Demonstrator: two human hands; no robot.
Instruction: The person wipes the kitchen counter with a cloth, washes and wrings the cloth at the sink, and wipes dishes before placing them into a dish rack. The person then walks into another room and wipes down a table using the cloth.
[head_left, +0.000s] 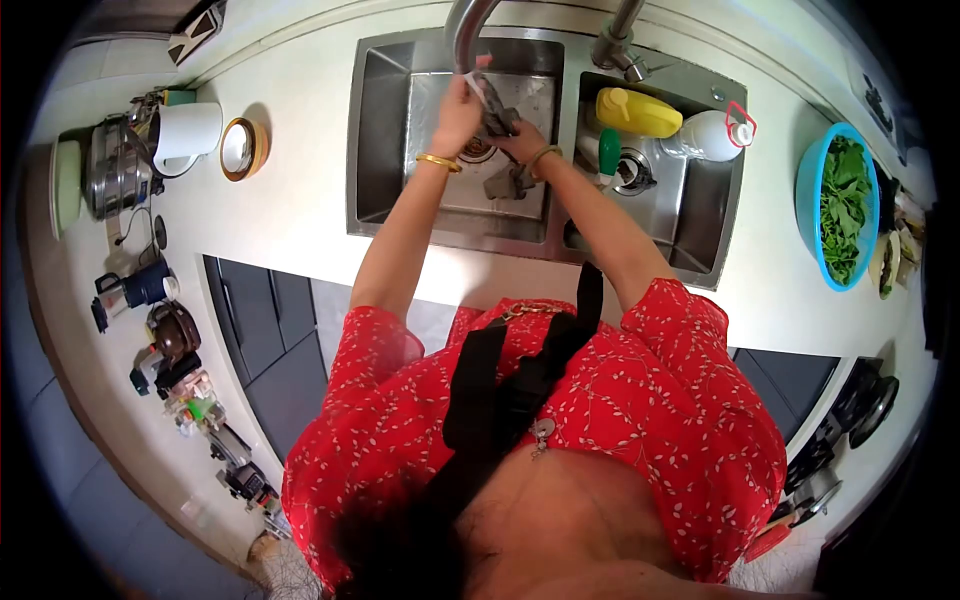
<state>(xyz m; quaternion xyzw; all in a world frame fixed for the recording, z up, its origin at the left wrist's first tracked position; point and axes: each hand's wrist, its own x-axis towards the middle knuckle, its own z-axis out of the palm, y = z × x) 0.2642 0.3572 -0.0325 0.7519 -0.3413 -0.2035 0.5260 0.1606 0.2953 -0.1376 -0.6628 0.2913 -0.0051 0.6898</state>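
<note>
Over the left basin of the steel sink (400, 200), a wet-looking dark grey cloth (508, 184) hangs between my hands. My left hand (459, 115) is closed on its upper end, right beside the curved faucet (465, 35). Lower down and to the right, my right hand (521, 143) grips the cloth's middle, and the loose end dangles below it. A small pinkish patch shows above the cloth near the faucet; I cannot make out what it is. The drain lies partly hidden behind my hands.
In the right basin lie a yellow bottle (640, 112), a white jug (708, 136) with a red handle and a green-topped bottle (609, 153). A blue basin (808, 190) of leafy greens stands right. A white mug (187, 135) and a small bowl (259, 148) stand left.
</note>
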